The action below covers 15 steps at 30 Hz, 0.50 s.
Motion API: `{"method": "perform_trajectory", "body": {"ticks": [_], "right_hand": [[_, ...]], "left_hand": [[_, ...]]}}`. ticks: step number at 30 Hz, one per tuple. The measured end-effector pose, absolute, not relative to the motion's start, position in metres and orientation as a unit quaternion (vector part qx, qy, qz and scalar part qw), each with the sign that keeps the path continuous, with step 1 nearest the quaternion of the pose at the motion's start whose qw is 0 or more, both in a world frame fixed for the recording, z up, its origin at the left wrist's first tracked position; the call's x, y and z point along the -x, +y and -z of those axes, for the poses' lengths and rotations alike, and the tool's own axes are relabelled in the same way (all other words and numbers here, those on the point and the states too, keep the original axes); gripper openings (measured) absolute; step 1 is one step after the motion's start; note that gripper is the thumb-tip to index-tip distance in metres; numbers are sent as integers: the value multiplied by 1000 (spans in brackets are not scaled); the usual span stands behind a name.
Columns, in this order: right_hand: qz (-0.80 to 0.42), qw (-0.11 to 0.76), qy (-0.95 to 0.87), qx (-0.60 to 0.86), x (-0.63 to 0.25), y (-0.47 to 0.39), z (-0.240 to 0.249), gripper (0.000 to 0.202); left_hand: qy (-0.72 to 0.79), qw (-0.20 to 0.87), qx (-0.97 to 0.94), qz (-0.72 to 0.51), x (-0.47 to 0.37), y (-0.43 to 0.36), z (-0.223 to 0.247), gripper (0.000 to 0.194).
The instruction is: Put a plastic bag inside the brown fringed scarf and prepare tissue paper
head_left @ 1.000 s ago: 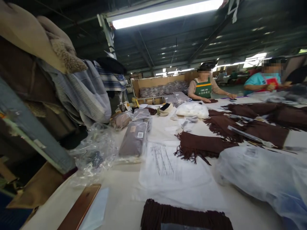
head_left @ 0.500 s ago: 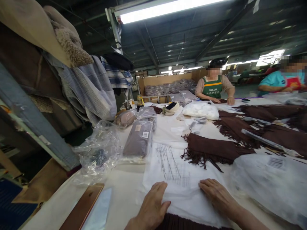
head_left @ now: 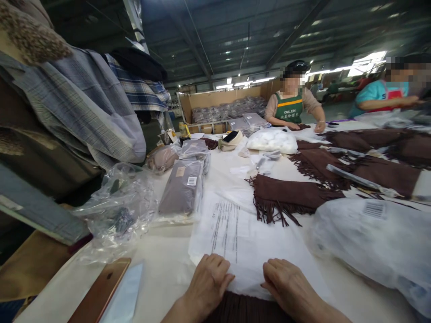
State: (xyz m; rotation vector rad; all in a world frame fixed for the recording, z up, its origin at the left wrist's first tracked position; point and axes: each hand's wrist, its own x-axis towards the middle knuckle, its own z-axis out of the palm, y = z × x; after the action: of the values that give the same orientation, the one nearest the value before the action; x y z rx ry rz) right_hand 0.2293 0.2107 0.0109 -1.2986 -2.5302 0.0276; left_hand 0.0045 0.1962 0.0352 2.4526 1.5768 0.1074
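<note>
At eleven o'clock lies a bagged grey garment point(head_left: 182, 193), at one o'clock a fringed brown scarf point(head_left: 289, 197), at seven o'clock a phone point(head_left: 99, 294).

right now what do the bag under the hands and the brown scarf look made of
Bag: thin clear plastic film, glossy, printed text showing. Brown scarf: soft matte fabric, perhaps suede-like or wool, with cut fringe. Both hands press on the bag.

On my feed, the person's left hand point(head_left: 209, 283) and right hand point(head_left: 288, 285) are both bare: no gloves, rings or bracelets on what shows. The fingernails are short, with a dark tint on a few tips. Both wrists and the visible stretch of each forearm are uncovered, with no sleeve edge inside the frame.
</note>
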Motion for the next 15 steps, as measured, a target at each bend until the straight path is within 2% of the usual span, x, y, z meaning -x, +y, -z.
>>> {"method": "perform_trajectory", "body": {"ticks": [3,5,7,10,15], "right_hand": [[-54,92,-867,486,-227,207,-17,11],[-87,73,-864,490,-227,207,-23,6],[-132,79,-865,477,-228,209,-28,6],[-140,115,-869,459,-236,226,-28,18],[-59,129,-855,499,-258,286,-2,34]], "left_hand": [[538,138,-829,-74,-5,189,-31,38],[526,140,-836,-76,-8,187,-27,52],[509,126,-849,-59,-14,189,-24,44],[484,82,-871,-4,-22,192,-20,8],[465,10,-885,-5,-18,194,-11,12]]}}
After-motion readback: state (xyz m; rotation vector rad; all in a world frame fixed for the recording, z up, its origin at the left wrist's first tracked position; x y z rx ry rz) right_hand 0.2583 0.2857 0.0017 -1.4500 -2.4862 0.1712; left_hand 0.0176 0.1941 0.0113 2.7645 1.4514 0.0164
